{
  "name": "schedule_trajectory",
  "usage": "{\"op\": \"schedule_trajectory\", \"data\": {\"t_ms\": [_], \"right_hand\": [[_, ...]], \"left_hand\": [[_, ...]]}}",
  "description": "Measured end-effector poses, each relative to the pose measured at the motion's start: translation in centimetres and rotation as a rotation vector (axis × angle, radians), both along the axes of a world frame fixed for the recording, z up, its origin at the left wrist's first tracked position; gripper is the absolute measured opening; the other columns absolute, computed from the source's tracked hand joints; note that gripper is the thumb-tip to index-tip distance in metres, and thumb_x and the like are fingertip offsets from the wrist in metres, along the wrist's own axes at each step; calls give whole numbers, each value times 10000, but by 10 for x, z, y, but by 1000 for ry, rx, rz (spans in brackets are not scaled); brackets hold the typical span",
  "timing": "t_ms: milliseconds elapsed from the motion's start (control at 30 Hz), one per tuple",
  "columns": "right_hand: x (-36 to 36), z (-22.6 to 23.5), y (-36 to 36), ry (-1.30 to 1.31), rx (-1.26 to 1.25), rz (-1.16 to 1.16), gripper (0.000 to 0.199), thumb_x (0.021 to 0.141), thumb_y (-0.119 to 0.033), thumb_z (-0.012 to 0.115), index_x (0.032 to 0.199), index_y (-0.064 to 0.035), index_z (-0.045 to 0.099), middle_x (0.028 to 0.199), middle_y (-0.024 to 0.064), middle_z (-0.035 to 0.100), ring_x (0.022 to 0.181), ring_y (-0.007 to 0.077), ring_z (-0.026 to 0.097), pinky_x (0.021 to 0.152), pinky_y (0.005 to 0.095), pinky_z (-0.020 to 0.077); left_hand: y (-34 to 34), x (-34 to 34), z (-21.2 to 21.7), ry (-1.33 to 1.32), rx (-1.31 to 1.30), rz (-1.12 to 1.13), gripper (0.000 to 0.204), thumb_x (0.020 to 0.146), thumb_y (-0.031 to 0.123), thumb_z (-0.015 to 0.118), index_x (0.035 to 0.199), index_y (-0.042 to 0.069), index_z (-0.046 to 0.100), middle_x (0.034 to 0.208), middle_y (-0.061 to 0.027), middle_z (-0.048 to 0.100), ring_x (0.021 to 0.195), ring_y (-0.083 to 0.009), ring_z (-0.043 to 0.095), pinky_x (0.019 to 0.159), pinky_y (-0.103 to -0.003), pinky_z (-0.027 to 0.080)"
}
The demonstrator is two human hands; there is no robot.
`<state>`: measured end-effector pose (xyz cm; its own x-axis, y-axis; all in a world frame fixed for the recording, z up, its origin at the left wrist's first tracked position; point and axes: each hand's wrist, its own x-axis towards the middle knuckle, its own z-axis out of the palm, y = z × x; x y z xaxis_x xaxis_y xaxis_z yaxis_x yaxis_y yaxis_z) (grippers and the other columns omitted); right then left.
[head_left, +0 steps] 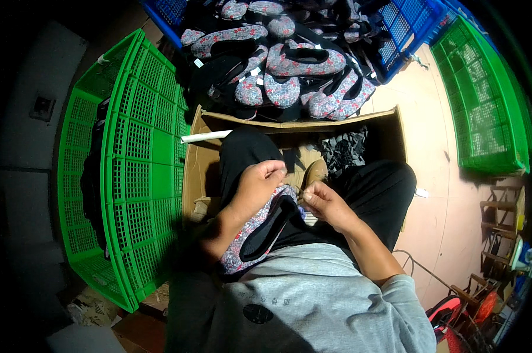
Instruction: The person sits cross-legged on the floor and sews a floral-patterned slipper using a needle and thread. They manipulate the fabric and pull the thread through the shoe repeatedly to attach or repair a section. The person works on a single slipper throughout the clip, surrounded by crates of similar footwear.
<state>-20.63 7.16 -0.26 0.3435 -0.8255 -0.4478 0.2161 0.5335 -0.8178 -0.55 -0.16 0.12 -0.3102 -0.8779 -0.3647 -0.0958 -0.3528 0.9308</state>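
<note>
A floral slip-on shoe (pixel 242 238) in grey, red and white with a black lining rests tilted across my lap, under my left forearm. At its upper end my left hand (pixel 261 183) is closed, thumb and fingers drawn together. Whatever lies between those fingertips is too small to make out. Just to the right, my right hand (pixel 326 203) makes a pinch beside the same end of the shoe. Something small and thin seems to be in that pinch, but its kind does not show.
An open cardboard box (pixel 301 124) surrounds my legs, with grey-black scraps (pixel 345 150) inside. Beyond it lies a heap of similar floral shoes (pixel 306 60) between blue crates (pixel 408 29). Green plastic crates stand at left (pixel 148 176) and right (pixel 477 97). A white tube (pixel 206 136) crosses the box's left edge.
</note>
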Motion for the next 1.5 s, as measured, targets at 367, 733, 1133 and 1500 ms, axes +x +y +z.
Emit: {"op": "schedule_trajectory", "data": {"t_ms": [367,733,1133,1500], "right_hand": [[-8,-9,16,-115,57,-8,200,1041,-301,515,970,-117,482,711,-41,492,520,44,353,464,193,270],[-7,-4,-2,-85,-108,159,221,1038,-308,517,1004,-91,498,779,-30,502,607,42,379,528,193,319],[-10,7,-21,-88,-141,281,217,1042,-295,510,1029,-79,502,797,-25,489,663,56,406,576,204,353],[-16,14,-31,82,-319,431,253,1027,-292,543,996,-41,520,798,1,525,737,98,485,666,262,435]], "left_hand": [[4,20,51,-222,-271,-284,88,859,-6,660,940,-37,672,932,-59,634,843,-101,641,749,-230,512],[24,12,70,-638,-823,-427,213,729,42,722,931,27,658,866,-91,609,814,-253,630,707,-346,512],[32,26,41,-594,-1380,-395,196,749,103,681,944,103,700,775,-32,566,682,-211,580,590,-323,469],[32,28,38,-526,-1485,-418,197,761,113,676,954,73,675,831,-66,606,727,-218,612,623,-326,504]]}}
